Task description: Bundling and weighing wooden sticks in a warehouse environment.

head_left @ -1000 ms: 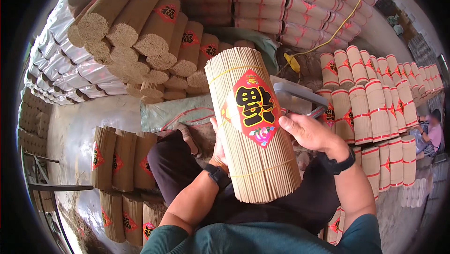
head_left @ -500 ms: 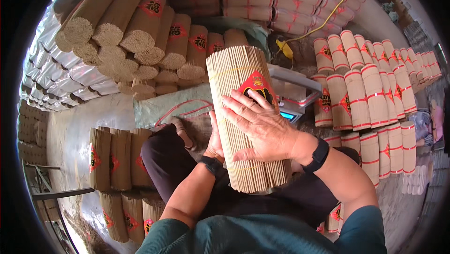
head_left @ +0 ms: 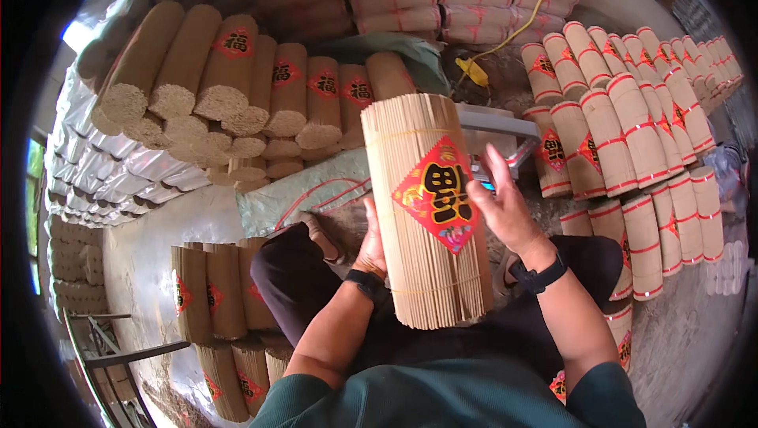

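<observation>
A thick round bundle of thin pale sticks [head_left: 384, 191] stands nearly upright over my lap, leaning a little. Thin yellow bands ring it near the top and the bottom. On its front sits a red diamond label [head_left: 410, 200] with a dark character and gold decoration. My left hand [head_left: 371, 242] grips the bundle's left side, its fingers partly hidden behind. By the label's right corner is my right hand [head_left: 512, 211], fingers stretched apart, the thumb side at the bundle's edge; whether it touches there I cannot tell.
A grey scale [head_left: 497, 122] with a lit display is behind the bundle. Brown labelled bundles [head_left: 225, 73] are piled at the far left, others [head_left: 193, 294] at the near left. Red-banded bundles [head_left: 612, 144] stand in rows on the right. A yellow cord [head_left: 517, 29] hangs behind.
My right hand has drawn back rightward off the label, uncovering it. The bundle has turned slightly, so the label faces me more. My left hand keeps its hold.
</observation>
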Demonstrator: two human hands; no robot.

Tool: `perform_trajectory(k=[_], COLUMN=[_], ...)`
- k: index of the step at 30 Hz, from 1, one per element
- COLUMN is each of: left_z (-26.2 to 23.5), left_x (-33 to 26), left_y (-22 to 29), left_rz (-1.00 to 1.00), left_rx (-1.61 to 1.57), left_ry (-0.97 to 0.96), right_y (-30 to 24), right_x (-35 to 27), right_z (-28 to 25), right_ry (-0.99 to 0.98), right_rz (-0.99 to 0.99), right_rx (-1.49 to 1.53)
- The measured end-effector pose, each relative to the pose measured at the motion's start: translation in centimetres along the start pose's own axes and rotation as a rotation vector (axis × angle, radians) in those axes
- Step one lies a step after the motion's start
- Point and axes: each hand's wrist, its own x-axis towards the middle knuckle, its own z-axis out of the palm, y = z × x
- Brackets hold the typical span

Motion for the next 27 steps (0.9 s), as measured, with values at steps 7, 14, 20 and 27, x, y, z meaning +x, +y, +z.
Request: perform_trajectory(k=[7, 14, 20, 27], left_z=[-0.5, 0.5, -1.0, -4.4], left_x=[0.7, 3.0, 5.2, 7.8], left_y=[-0.8, 0.6, -2.1, -4.5], left_rz=[-0.254, -0.334, -0.304, -0.305], left_rx=[0.296, 0.491, 0.61, 0.589], left_ry=[0.027, -0.097, 0.0, 0.13], right_y=[6.0, 8.1, 11.5, 14.8], right_x=[-3.8, -3.9, -5.0, -4.5], right_z=[-1.4, -1.6, -1.0, -1.4], right_ry=[-0.267, -0.226, -0.084, 0.006], right_rz=[0.561, 0.491, 0.477, 0.519], right_rx=[0.999, 1.022, 0.889, 0.802])
